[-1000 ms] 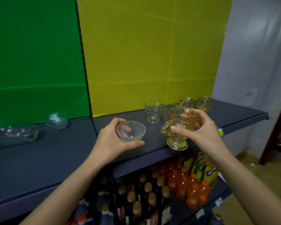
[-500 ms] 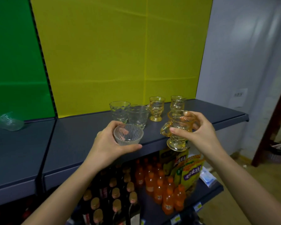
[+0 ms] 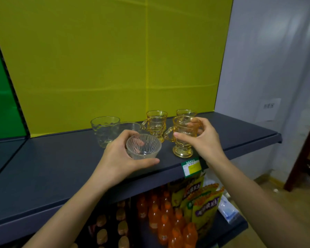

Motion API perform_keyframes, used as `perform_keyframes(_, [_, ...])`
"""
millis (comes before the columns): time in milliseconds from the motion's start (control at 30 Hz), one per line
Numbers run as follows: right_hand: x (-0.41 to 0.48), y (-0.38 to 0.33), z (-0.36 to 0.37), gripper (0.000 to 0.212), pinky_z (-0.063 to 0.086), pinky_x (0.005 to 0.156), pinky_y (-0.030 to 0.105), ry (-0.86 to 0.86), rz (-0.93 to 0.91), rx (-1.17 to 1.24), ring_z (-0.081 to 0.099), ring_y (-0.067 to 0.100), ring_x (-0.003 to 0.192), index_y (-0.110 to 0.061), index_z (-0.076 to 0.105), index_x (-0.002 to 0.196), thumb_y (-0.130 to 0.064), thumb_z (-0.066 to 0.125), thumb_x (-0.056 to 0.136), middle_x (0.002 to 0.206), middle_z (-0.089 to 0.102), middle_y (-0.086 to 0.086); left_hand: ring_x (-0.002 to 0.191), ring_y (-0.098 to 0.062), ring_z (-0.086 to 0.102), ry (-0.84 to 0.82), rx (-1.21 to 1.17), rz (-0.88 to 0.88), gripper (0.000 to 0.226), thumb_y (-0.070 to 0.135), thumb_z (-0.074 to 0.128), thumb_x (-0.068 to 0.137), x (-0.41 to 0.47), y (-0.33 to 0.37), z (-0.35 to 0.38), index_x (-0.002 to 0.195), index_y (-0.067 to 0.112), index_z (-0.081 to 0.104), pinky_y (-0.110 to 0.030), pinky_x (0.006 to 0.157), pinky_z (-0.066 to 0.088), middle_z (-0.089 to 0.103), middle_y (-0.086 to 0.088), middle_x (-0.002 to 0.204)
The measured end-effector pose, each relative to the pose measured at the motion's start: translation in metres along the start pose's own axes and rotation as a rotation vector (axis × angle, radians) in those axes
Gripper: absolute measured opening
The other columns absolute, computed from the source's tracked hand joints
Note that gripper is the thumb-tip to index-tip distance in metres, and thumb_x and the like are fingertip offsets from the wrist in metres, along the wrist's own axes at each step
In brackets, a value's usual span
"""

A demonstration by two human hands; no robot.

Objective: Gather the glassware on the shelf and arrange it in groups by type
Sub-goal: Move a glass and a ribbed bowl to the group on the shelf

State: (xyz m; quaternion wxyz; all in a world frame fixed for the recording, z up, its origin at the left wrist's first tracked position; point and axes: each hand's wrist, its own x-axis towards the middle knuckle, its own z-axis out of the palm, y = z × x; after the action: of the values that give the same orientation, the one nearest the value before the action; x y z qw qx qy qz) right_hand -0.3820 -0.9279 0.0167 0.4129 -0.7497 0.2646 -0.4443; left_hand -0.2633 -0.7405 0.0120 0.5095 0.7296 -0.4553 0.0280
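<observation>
My left hand (image 3: 117, 158) holds a small clear ribbed glass bowl (image 3: 143, 146) just above the dark shelf (image 3: 52, 167). My right hand (image 3: 202, 140) grips an amber footed glass mug (image 3: 183, 138) whose foot sits at or just above the shelf near its front edge. Behind it stand a second amber mug (image 3: 156, 123) and a third (image 3: 185, 112), mostly hidden. To their left are two clear tumblers: a patterned one (image 3: 104, 130) and a plainer one (image 3: 126, 127), partly behind my left hand.
A yellow panel (image 3: 97, 68) backs the shelf, with a green one (image 3: 0, 104) at the left. A green-yellow price tag (image 3: 191, 167) hangs on the shelf's front edge. Below are orange drink bottles (image 3: 161, 221), snack bags (image 3: 202, 203) and dark bottles. A white wall (image 3: 267, 59) is at right.
The view has swung right and closer to the shelf. Both hands moved forward over the shelf; the amber mug came down beside the other amber mugs, and the bowl now hovers in front of the tumblers.
</observation>
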Motion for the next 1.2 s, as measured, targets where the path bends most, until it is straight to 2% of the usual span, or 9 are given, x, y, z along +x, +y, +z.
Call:
perform_keyframes(167, [0.018, 0.016, 0.003, 0.073, 0.045, 0.083, 0.021, -0.046, 0.002, -0.017, 0.058, 0.010, 0.102, -0.020, 0.053, 0.117, -0.038, 0.086, 0.054, 0.110, 0.061, -0.005, 0.083, 0.003, 0.059, -0.028, -0.002, -0.013, 0.077, 0.060, 0.081, 0.035, 0.014, 0.008, 0.017, 0.100, 0.028, 0.055, -0.028, 0.080, 0.051, 0.066, 0.014, 0.090])
perform_keyframes(267, [0.028, 0.022, 0.004, 0.071, 0.048, 0.086, 0.026, -0.068, -0.016, -0.029, 0.058, 0.011, 0.102, -0.020, 0.053, 0.115, -0.036, 0.086, 0.055, 0.109, 0.061, -0.005, 0.081, 0.002, 0.062, -0.038, -0.012, -0.021, 0.075, 0.059, 0.080, 0.035, 0.021, 0.008, 0.027, 0.099, 0.029, 0.055, -0.029, 0.079, 0.053, 0.067, 0.015, 0.090])
perform_keyframes(467, [0.044, 0.034, 0.008, 0.073, 0.050, 0.091, 0.031, -0.106, -0.023, -0.027, 0.059, 0.012, 0.102, -0.020, 0.052, 0.115, -0.042, 0.085, 0.053, 0.112, 0.062, -0.003, 0.082, 0.004, 0.062, -0.060, 0.006, -0.033, 0.074, 0.059, 0.081, 0.036, 0.031, 0.015, 0.043, 0.099, 0.030, 0.054, -0.020, 0.075, 0.050, 0.063, 0.022, 0.096])
perform_keyframes(700, [0.062, 0.043, 0.015, 0.078, 0.046, 0.096, 0.037, -0.148, -0.086, -0.073, 0.055, 0.016, 0.110, -0.017, 0.049, 0.121, -0.044, 0.082, 0.055, 0.120, 0.059, 0.000, 0.083, -0.001, 0.064, -0.022, 0.020, -0.066, 0.073, 0.058, 0.079, 0.035, 0.039, 0.026, 0.062, 0.097, 0.028, 0.056, -0.028, 0.079, 0.052, 0.067, 0.014, 0.093])
perform_keyframes(833, [0.068, 0.048, 0.004, 0.083, 0.047, 0.093, 0.034, -0.255, -0.116, -0.085, 0.055, 0.010, 0.103, -0.018, 0.045, 0.124, -0.050, 0.078, 0.055, 0.116, 0.057, -0.006, 0.082, -0.005, 0.066, 0.018, 0.039, -0.083, 0.070, 0.058, 0.080, 0.034, 0.043, 0.036, 0.081, 0.094, 0.029, 0.058, -0.038, 0.080, 0.054, 0.067, 0.013, 0.092])
perform_keyframes(900, [0.071, 0.052, -0.011, 0.088, 0.050, 0.093, 0.036, -0.318, -0.139, -0.047, 0.057, 0.009, 0.102, -0.019, 0.047, 0.125, -0.057, 0.074, 0.051, 0.115, 0.059, -0.006, 0.082, -0.005, 0.066, 0.049, 0.054, -0.090, 0.071, 0.059, 0.079, 0.033, 0.044, 0.042, 0.092, 0.094, 0.029, 0.058, -0.038, 0.080, 0.055, 0.068, 0.015, 0.092])
perform_keyframes(967, [0.077, 0.058, -0.032, 0.077, 0.052, 0.091, 0.036, -0.396, -0.167, -0.025, 0.061, 0.009, 0.099, -0.019, 0.052, 0.121, -0.054, 0.074, 0.057, 0.111, 0.063, -0.004, 0.082, -0.001, 0.065, 0.073, 0.074, -0.093, 0.074, 0.061, 0.078, 0.033, 0.047, 0.051, 0.107, 0.096, 0.028, 0.058, -0.031, 0.080, 0.054, 0.069, 0.015, 0.091])
perform_keyframes(1067, [0.090, 0.072, -0.072, 0.048, 0.051, 0.091, 0.030, -0.540, -0.195, -0.070, 0.062, 0.006, 0.097, -0.020, 0.058, 0.114, -0.041, 0.071, 0.073, 0.103, 0.063, -0.008, 0.085, 0.004, 0.063, 0.089, 0.104, -0.090, 0.075, 0.064, 0.076, 0.034, 0.054, 0.069, 0.133, 0.098, 0.029, 0.058, -0.027, 0.081, 0.052, 0.070, 0.013, 0.089])
perform_keyframes(1200, [0.121, 0.102, -0.132, 0.031, 0.052, 0.092, 0.031, -0.591, -0.250, -0.226, 0.062, 0.004, 0.098, -0.023, 0.060, 0.112, -0.031, 0.064, 0.082, 0.105, 0.066, -0.007, 0.090, 0.003, 0.061, 0.073, 0.122, -0.093, 0.079, 0.064, 0.076, 0.036, 0.074, 0.090, 0.181, 0.104, 0.029, 0.057, -0.025, 0.084, 0.049, 0.068, 0.015, 0.093])
